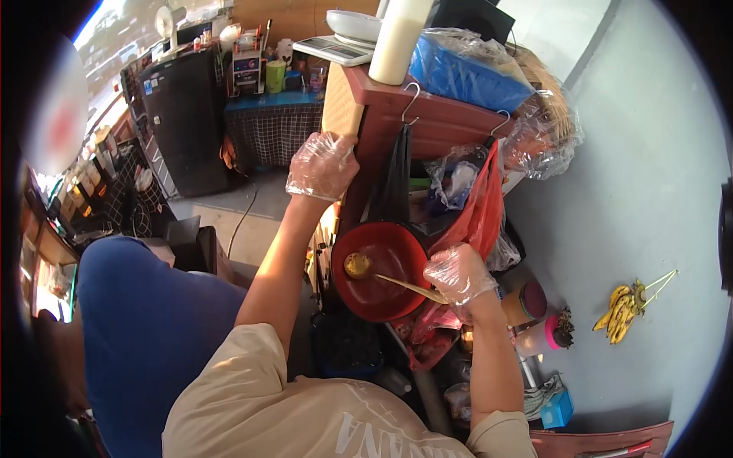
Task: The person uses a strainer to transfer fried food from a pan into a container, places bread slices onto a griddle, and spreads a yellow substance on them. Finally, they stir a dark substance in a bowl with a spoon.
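My right hand (460, 278), in a clear plastic glove, is closed around the pale handle of a ladle (405, 285). The ladle's round, yellowish head rests over the inside of a red bowl (393, 305). My left hand (323, 166), also gloved, is closed at the edge of a reddish-brown cabinet (443, 114), beside its cream woven-pattern side. What its fingers grip, if anything, is hidden. Just above the bowl, a red plastic bag (477, 210) and a black bag (393, 179) hang from metal hooks.
On the cabinet top stand a tall whitish container (398, 42), a scale (334, 49) bearing a white bowl, and a blue basket (466, 76) wrapped in plastic. Bananas (622, 311) hang on the right wall. A black fridge (183, 118) stands far left; a person in blue (145, 343) is close by.
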Demonstrator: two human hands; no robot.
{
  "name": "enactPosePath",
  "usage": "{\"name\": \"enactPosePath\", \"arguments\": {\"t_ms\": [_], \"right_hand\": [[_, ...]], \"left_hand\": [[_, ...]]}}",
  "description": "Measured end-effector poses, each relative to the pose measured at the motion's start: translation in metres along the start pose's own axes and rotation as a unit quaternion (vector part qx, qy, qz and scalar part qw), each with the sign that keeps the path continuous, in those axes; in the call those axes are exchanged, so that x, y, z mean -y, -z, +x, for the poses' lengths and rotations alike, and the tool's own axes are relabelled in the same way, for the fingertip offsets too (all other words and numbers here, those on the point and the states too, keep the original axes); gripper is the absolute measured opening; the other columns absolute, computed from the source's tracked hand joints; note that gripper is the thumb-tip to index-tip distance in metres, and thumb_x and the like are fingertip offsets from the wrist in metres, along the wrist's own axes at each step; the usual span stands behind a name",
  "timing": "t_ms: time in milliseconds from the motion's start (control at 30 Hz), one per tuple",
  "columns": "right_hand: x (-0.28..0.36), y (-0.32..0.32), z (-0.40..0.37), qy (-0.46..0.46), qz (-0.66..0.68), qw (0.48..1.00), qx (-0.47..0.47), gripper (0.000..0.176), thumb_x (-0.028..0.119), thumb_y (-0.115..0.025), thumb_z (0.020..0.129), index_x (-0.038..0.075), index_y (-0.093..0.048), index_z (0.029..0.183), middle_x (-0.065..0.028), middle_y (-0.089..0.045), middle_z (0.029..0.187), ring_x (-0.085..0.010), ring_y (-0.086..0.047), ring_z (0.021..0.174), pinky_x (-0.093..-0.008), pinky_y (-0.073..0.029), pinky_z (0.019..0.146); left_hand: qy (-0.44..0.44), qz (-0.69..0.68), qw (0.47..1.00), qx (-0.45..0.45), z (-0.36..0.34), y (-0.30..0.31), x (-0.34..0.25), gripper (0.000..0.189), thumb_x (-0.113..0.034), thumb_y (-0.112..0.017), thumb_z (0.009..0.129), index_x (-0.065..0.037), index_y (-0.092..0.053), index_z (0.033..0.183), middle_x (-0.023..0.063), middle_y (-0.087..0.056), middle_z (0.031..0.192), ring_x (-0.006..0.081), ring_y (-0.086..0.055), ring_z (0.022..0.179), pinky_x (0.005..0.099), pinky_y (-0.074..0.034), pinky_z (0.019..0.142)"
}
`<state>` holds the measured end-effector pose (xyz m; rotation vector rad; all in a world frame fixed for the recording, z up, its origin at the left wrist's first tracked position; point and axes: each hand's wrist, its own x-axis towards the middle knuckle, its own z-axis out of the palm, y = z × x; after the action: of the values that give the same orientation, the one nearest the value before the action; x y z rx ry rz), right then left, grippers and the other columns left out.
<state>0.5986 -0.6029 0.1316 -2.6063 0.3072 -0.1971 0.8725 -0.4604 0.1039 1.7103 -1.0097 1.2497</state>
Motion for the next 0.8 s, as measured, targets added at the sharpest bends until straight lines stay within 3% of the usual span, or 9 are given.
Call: {"name": "enactPosePath", "arguments": {"t_ms": [200, 333, 433, 500, 567, 600, 667, 733, 800], "right_hand": [[0.001, 0.002, 0.007, 0.048, -0.027, 0.998, -0.015, 0.015, 0.015, -0.064, 0.075, 0.0, -0.066, 0.071, -0.0179, -0.063, 0.069, -0.0359, -0.061, 0.065, -0.0427, -0.048, 0.062], [0.0, -0.003, 0.022, 0.135, -0.108, 0.985, 0.0, 0.018, 0.018, -0.063, 0.077, 0.003, -0.063, 0.068, -0.0144, -0.063, 0.071, -0.036, -0.06, 0.066, -0.0407, -0.047, 0.059], [0.016, -0.014, 0.038, 0.089, -0.056, 0.993, -0.049, 0.016, 0.017, -0.066, 0.075, 0.002, -0.064, 0.069, -0.0112, -0.066, 0.071, -0.0344, -0.062, 0.065, -0.0431, -0.048, 0.058], [0.016, -0.024, 0.055, 0.09, -0.086, 0.991, -0.052, 0.018, 0.018, -0.064, 0.075, 0.002, -0.064, 0.068, -0.0145, -0.065, 0.071, -0.037, -0.062, 0.067, -0.0445, -0.048, 0.062], [0.019, -0.032, 0.07, 0.107, -0.124, 0.985, -0.059, 0.019, 0.019, -0.063, 0.075, 0.002, -0.066, 0.068, -0.0178, -0.066, 0.073, -0.0387, -0.062, 0.07, -0.0455, -0.049, 0.065], [0.024, -0.034, 0.077, 0.115, -0.144, 0.981, -0.062, 0.02, 0.019, -0.062, 0.075, 0.001, -0.067, 0.068, -0.0194, -0.066, 0.074, -0.0396, -0.062, 0.071, -0.046, -0.049, 0.067], [0.029, -0.041, 0.089, 0.081, -0.062, 0.994, -0.048, 0.022, 0.021, -0.064, 0.077, 0.0, -0.068, 0.071, -0.0204, -0.066, 0.074, -0.0376, -0.064, 0.072, -0.0442, -0.051, 0.068], [0.026, -0.054, 0.105, 0.041, 0.003, 0.998, -0.042, 0.026, 0.024, -0.066, 0.082, -0.001, -0.07, 0.075, -0.0204, -0.066, 0.071, -0.0331, -0.068, 0.072, -0.0417, -0.052, 0.069], [0.033, -0.053, 0.108, -0.046, 0.291, 0.955, -0.009, 0.042, 0.033, -0.068, 0.091, -0.009, -0.067, 0.096, -0.0205, -0.068, 0.084, -0.027, -0.07, 0.066, -0.0384, -0.06, 0.061]], "left_hand": [[0.104, 0.123, 0.984, 0.077, -0.016, 0.024, 0.012, 0.047, -0.017, -0.064, 0.079, -0.02, -0.066, 0.126, 0.011, -0.069, 0.076, 0.0309, -0.068, 0.074, 0.042, -0.056, 0.067], [0.333, 0.16, 0.884, 0.288, 0.004, 0.075, -0.008, 0.06, -0.029, -0.056, 0.093, -0.007, -0.045, 0.147, 0.0183, -0.073, 0.095, 0.0368, -0.069, 0.093, 0.0496, -0.054, 0.083], [0.444, 0.102, 0.866, 0.206, -0.011, 0.081, -0.006, 0.067, -0.037, -0.054, 0.095, 0.001, -0.04, 0.149, 0.0247, -0.069, 0.112, 0.0413, -0.066, 0.104, 0.0497, -0.051, 0.092], [0.502, -0.185, 0.802, 0.265, -0.023, 0.086, 0.005, 0.082, -0.051, -0.059, 0.092, 0.003, -0.037, 0.15, 0.026, -0.063, 0.126, 0.0389, -0.064, 0.112, 0.0487, -0.049, 0.096], [0.496, -0.462, 0.679, 0.281, -0.035, 0.083, 0.016, 0.083, -0.046, -0.068, 0.086, 0.003, -0.04, 0.148, 0.0226, -0.059, 0.137, 0.0294, -0.063, 0.118, 0.0413, -0.052, 0.093], [0.498, -0.459, 0.68, 0.28, -0.039, 0.079, 0.026, 0.083, -0.046, -0.068, 0.086, 0.003, -0.04, 0.148, 0.0226, -0.059, 0.137, 0.0294, -0.063, 0.118, 0.0413, -0.052, 0.093], [0.51, -0.561, 0.574, 0.308, -0.04, 0.071, 0.046, 0.068, -0.015, -0.063, 0.081, -0.001, -0.047, 0.146, 0.0159, -0.063, 0.129, 0.0213, -0.065, 0.106, 0.0302, -0.052, 0.094], [0.53, -0.542, 0.588, 0.282, -0.036, 0.068, 0.06, 0.07, -0.008, -0.06, 0.074, -0.002, -0.05, 0.144, 0.014, -0.066, 0.123, 0.0215, -0.066, 0.103, 0.033, -0.054, 0.091], [0.609, -0.517, 0.538, 0.27, -0.028, 0.072, 0.078, 0.046, -0.005, -0.062, 0.077, -0.004, -0.067, 0.122, 0.0103, -0.07, 0.104, 0.0176, -0.068, 0.091, 0.0295, -0.057, 0.081]]}}
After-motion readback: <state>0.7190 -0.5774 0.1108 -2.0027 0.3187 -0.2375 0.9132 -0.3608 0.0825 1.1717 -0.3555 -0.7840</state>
